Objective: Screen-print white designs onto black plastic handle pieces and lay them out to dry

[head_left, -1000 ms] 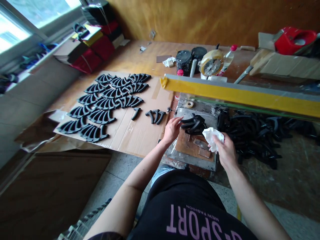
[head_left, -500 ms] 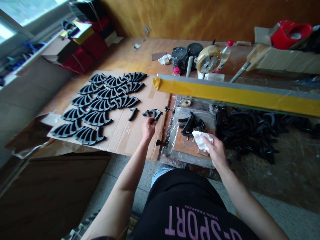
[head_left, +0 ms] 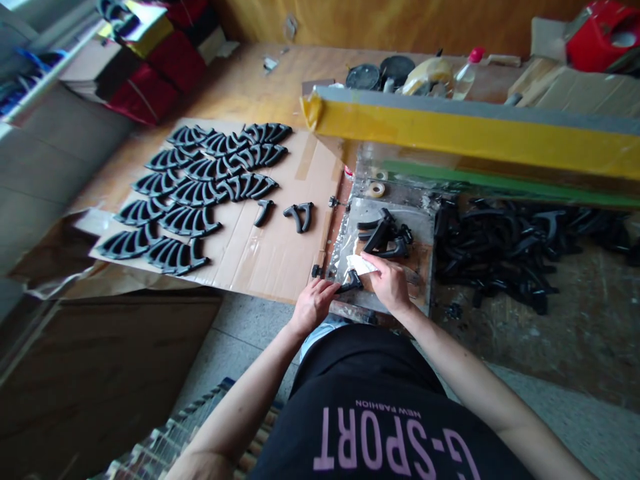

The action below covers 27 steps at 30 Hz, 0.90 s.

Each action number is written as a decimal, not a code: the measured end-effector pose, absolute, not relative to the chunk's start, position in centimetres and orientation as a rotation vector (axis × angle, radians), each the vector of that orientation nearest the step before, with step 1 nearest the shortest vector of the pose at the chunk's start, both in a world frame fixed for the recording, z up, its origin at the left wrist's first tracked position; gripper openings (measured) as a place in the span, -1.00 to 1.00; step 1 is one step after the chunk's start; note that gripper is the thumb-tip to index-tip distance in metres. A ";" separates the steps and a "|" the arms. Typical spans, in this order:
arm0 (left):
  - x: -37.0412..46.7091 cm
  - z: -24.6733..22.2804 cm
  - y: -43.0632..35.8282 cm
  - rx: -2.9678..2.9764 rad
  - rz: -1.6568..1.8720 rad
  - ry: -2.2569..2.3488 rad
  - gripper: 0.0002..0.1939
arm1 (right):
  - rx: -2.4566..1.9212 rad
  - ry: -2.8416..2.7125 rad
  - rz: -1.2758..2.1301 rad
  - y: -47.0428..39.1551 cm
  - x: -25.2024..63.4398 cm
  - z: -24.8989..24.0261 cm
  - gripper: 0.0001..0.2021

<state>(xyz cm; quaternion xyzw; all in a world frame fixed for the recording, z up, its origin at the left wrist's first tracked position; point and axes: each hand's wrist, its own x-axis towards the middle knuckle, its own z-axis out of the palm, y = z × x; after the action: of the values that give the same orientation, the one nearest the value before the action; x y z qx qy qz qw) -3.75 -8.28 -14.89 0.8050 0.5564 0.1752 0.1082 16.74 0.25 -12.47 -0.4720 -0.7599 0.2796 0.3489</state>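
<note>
Left of centre I saw glossy black curved pieces (head_left: 187, 223) nested in fanned rows on flat tan cardboard (head_left: 260, 263). Just below centre, the fingers of the left hand (head_left: 314, 307) gripped a hooked black piece (head_left: 353, 281); those of the right hand (head_left: 390, 285) pinched a thin white wipe (head_left: 361, 265) by its thicker end. At right, a black heap (head_left: 500, 253) lay tangled. Speckled grey floor (head_left: 235, 337) showed lower left; the scuffed bench (head_left: 505, 347) stretched right, under a yellow-faced bar (head_left: 450, 127) and wood-grained wall (head_left: 380, 20).
</note>
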 end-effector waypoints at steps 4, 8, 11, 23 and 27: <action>-3.7 -14.6 -8.3 2.373 0.487 1.631 -0.73 | -1.073 -2.219 0.636 -0.5 15.7 -14.1 -0.52; -3.5 -14.5 -8.4 2.328 0.486 1.643 -0.74 | -0.991 -2.459 0.607 -2.4 16.3 -15.1 -0.49; -3.6 -14.5 -8.3 2.328 0.454 1.635 -0.73 | -0.958 -2.517 0.603 -3.7 17.4 -15.1 -0.48; -3.6 -14.2 -8.2 2.311 0.379 1.624 -0.71 | -0.987 -2.484 0.633 -3.2 16.9 -15.0 -0.48; -3.5 -14.3 -8.3 2.312 0.366 1.646 -0.73 | -0.966 -2.486 0.682 -4.8 19.0 -14.5 -0.49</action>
<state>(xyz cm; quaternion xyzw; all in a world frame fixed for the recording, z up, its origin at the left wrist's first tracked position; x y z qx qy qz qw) -3.51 -8.32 -14.35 0.8001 0.5695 0.1266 0.1394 18.97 -4.84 -14.46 -0.3443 -0.8860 0.2430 0.1934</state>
